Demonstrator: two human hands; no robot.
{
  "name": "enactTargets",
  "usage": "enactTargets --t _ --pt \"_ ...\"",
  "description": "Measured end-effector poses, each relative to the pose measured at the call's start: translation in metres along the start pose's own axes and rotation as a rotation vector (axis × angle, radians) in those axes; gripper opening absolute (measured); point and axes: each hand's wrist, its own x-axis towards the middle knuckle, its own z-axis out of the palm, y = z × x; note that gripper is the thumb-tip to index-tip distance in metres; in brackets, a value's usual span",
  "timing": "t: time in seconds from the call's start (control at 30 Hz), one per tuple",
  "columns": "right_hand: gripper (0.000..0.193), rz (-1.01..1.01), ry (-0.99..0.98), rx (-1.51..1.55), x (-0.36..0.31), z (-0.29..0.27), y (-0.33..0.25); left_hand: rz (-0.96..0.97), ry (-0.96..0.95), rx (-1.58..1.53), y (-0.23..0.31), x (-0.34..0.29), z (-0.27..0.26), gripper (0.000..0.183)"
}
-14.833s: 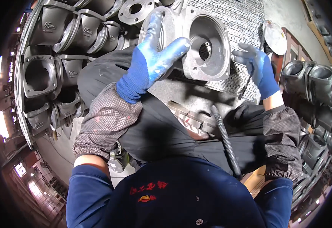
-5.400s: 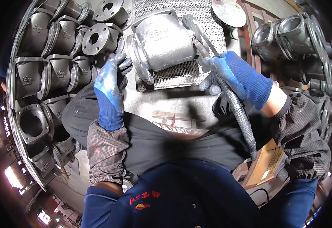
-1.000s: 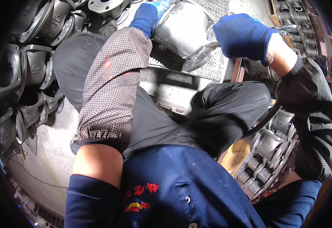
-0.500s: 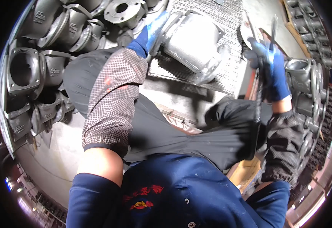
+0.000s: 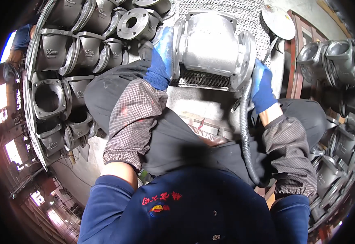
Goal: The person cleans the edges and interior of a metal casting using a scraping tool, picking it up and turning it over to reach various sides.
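A silver-grey cast valve body (image 5: 210, 44) with round flanges lies on its side on a metal mesh mat (image 5: 248, 18). My left hand (image 5: 163, 53), in a blue glove, grips its left flange, the fingers partly out of sight behind the rim. Against the right flange is my gloved right hand (image 5: 263, 85). A ribbed grey hose (image 5: 244, 122) comes out beside that hand and hangs down past my knee. From above the same hand sticks a thin dark rod (image 5: 272, 49), seemingly the tip of a hose-fed tool in my grasp. Most of the right fingers are hidden.
Similar grey castings (image 5: 53, 51) stand stacked in rows at my left, beside a loose round flanged casting (image 5: 133, 23). More castings (image 5: 344, 61) stand at the right. Beyond the mat's right side lies a white disc (image 5: 279, 22) near a reddish-brown frame (image 5: 297, 77).
My right hand has come down and left from the raised tool position to the right flange. The valve body has turned to lie level. My left hand stays on its left flange.
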Motion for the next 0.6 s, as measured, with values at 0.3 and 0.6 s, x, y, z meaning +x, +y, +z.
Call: enactTargets --t 0.3,0.6 --pt "0.037 0.009 -0.211 -0.026 -0.015 -0.008 -0.045 0.274 -0.025 0.199 0.025 -0.011 -0.004 0.035" --pt "0.038 0.006 -0.205 -0.304 0.000 0.004 -0.058 -0.362 0.084 -0.514 0.031 -0.019 0.004 0.028"
